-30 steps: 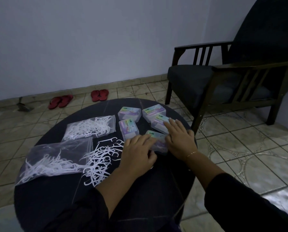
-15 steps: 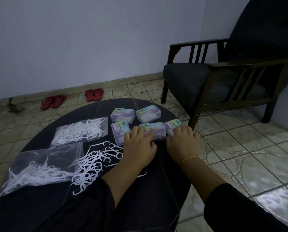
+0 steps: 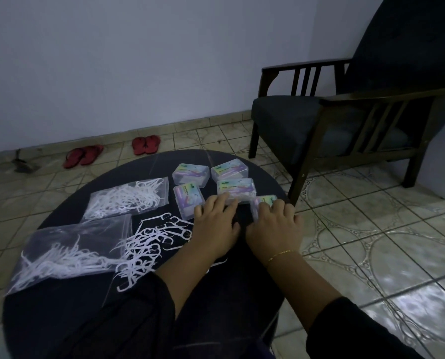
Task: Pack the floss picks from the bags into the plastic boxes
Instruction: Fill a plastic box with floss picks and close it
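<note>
Several clear plastic boxes with colourful labels stand on the far side of the round dark table (image 3: 61, 320). My left hand (image 3: 213, 229) lies flat, fingers apart, its tips touching the near edge of the middle box (image 3: 238, 187). My right hand (image 3: 274, 229) curls its fingers over the rightmost box (image 3: 264, 200), near the table's right edge. Two clear bags of white floss picks lie on the left, the far bag (image 3: 130, 196) and the near bag (image 3: 71, 252). A loose pile of floss picks (image 3: 149, 244) spills from the near bag beside my left hand.
Three more boxes sit beyond and left of my hands: one (image 3: 189, 174), another (image 3: 229, 170) and a third (image 3: 189, 199). A dark wooden armchair (image 3: 345, 120) stands close to the table's right. Red sandals (image 3: 146, 144) lie on the tiled floor by the wall.
Both hands pushed the near box away from me, into line with the others. My right hand has shifted onto the rightmost box; my left hand has drawn back a little.
</note>
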